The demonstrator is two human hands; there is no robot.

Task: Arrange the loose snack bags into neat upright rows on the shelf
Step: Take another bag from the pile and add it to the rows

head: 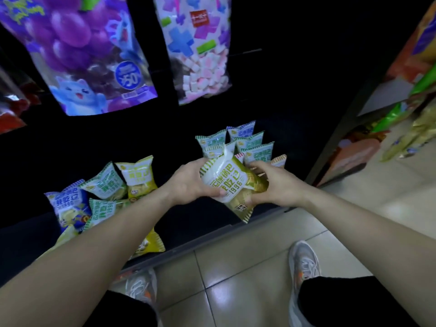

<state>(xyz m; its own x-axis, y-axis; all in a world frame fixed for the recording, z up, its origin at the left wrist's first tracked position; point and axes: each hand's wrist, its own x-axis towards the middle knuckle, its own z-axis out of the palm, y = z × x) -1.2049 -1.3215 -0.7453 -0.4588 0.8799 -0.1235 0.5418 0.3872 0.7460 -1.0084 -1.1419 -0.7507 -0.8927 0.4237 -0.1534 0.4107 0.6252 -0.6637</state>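
Note:
Both hands hold one yellow-green snack bag tilted over the front of the dark bottom shelf. My left hand grips its left side and my right hand its right end. Just behind it, several pale green bags stand upright in close rows at the shelf's right. To the left lies a loose heap of bags in green, yellow and blue, leaning at different angles; my left forearm covers part of the heap.
A large purple grape bag and a marshmallow bag hang above the shelf. Another rack with colourful packets stands on the right. Below are a tiled floor and my two grey shoes.

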